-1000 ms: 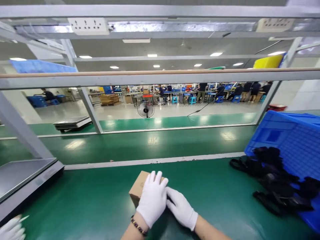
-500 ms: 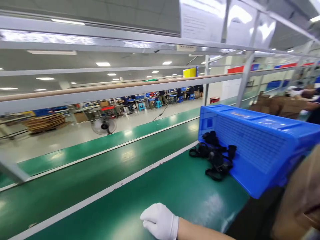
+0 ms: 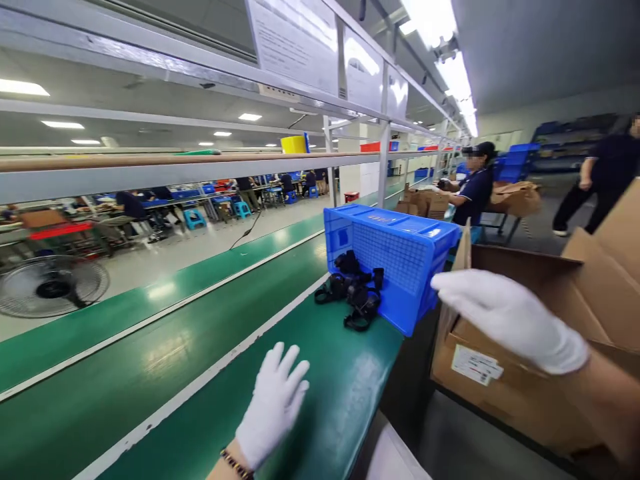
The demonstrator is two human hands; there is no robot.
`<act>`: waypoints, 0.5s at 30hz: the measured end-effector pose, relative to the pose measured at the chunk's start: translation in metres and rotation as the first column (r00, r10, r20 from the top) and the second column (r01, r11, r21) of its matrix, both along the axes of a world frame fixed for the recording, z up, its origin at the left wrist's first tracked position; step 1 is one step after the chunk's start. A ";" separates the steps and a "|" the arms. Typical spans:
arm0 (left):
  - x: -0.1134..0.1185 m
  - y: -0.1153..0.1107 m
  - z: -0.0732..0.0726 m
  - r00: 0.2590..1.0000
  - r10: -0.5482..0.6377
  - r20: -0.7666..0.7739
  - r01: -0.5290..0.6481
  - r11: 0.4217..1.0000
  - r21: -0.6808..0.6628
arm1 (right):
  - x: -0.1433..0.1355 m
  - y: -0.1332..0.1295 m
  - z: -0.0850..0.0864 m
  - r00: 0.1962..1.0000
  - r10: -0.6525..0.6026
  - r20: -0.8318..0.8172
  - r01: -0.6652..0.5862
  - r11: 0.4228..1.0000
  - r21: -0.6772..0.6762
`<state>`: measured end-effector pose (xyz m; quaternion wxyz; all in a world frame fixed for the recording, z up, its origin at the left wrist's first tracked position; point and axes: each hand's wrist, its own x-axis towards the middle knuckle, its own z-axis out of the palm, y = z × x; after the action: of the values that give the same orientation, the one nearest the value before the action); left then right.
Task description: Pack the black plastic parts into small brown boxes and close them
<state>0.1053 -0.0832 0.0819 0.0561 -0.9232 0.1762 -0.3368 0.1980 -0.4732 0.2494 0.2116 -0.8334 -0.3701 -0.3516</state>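
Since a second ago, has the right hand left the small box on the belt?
Yes. The right hand now hovers over the open carton beside the green belt, beyond the blue crate.

My left hand (image 3: 273, 407) lies flat on the green-topped table (image 3: 345, 387). Ahead stands a tipped blue plastic crate (image 3: 395, 260), black strapped gear (image 3: 353, 293) spilling before it. My right hand (image 3: 505, 317) hovers over the open brown cardboard box (image 3: 510, 387), right of the table.

Glossy green belt (image 3: 345, 400) (smooth), matt cardboard box (image 3: 505, 387).
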 end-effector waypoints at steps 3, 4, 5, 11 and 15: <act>0.026 -0.063 0.020 0.966 -0.250 -0.071 0.250 0.968 -0.004 | 0.028 -0.060 0.053 0.882 -0.448 -0.142 0.408 0.880 -0.242; 0.031 -0.080 0.027 0.943 -0.322 -0.089 0.322 0.947 -0.007 | 0.041 -0.077 0.063 0.782 -0.590 -0.202 0.481 0.777 -0.406; 0.036 -0.097 0.034 0.918 -0.381 -0.113 0.382 0.924 -0.011 | 0.055 -0.092 0.070 0.683 -0.681 -0.263 0.483 0.692 -0.537; 0.078 -0.198 0.070 0.754 -0.647 -0.115 0.635 0.762 -0.126 | 0.146 -0.125 0.036 0.433 -0.798 -0.419 0.228 0.546 -0.806; 0.117 -0.260 0.090 0.701 -0.713 -0.013 0.692 0.684 -0.231 | 0.194 -0.131 -0.018 0.255 -0.840 -0.478 0.069 0.509 -0.858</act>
<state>0.2220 -0.3435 0.1722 -0.1832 -0.8014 0.4830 -0.3015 0.3916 -0.6039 0.2310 -0.0869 -0.9632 -0.0093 0.2540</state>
